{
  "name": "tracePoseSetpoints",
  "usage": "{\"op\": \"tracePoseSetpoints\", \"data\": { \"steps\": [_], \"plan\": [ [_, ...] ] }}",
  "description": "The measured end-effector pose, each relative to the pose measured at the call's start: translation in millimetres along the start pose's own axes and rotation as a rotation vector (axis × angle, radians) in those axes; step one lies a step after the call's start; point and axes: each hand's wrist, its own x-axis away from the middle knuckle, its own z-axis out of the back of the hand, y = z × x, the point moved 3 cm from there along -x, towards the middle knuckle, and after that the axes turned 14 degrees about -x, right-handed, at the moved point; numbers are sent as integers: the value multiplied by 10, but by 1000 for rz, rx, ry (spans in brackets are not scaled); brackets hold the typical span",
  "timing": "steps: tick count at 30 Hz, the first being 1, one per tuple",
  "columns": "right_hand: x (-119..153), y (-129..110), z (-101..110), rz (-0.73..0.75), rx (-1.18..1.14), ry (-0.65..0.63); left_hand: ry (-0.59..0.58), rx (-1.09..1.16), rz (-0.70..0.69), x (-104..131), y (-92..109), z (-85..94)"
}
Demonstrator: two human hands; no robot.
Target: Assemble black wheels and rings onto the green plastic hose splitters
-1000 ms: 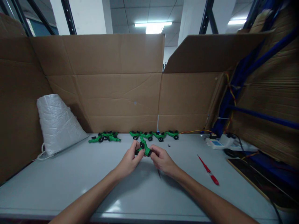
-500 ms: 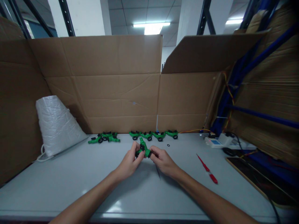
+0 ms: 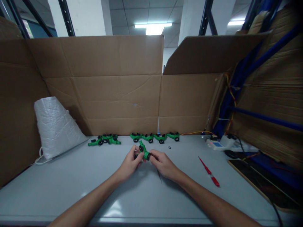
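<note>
A green toy piece with black parts (image 3: 145,152) is held above the white table, between both hands. My left hand (image 3: 131,161) has its fingers closed round the left side of it. My right hand (image 3: 163,162) pinches at its dark right end; a thin dark tool seems to stick out below that hand, largely hidden. Behind the hands, several green toy vehicles (image 3: 160,138) stand in a row, and more green pieces (image 3: 106,139) lie in a group to the left. A small black ring (image 3: 169,147) rests on the table.
A red screwdriver (image 3: 209,171) lies on the right of the white table (image 3: 71,186). Further right are a power strip (image 3: 216,145), a dark board (image 3: 258,183) and cables. A white padded bag (image 3: 58,127) sits at the left. Cardboard walls (image 3: 118,94) enclose the back.
The green toy piece has turned and tilted in my fingers, its dark end now more toward my right hand. The view has shifted slightly.
</note>
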Motion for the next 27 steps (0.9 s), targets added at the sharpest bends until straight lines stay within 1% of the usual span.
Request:
{"op": "tracePoseSetpoints", "data": {
  "steps": [3,8,11,13,17,19,23,25,27],
  "plan": [
    [6,-27,-2,-7,-8,20,29,31,13,-34,-14,29],
    [19,-63,12,0,13,58,76,-20,41,-74,28,133],
    [23,-72,33,19,65,67,112,-42,60,-96,18,189],
    [24,-80,45,47,124,67,113,-34,86,-112,-16,204],
    [23,-88,57,78,228,72,86,46,148,-130,-84,200],
    [20,-84,60,87,244,80,48,137,179,-126,-91,186],
    [21,-72,64,113,251,99,-50,356,287,-97,-71,143],
    [28,-76,59,127,255,95,-80,390,311,-83,-64,125],
    [36,-87,47,139,260,82,-94,369,301,-80,-71,113]
  ]
}}
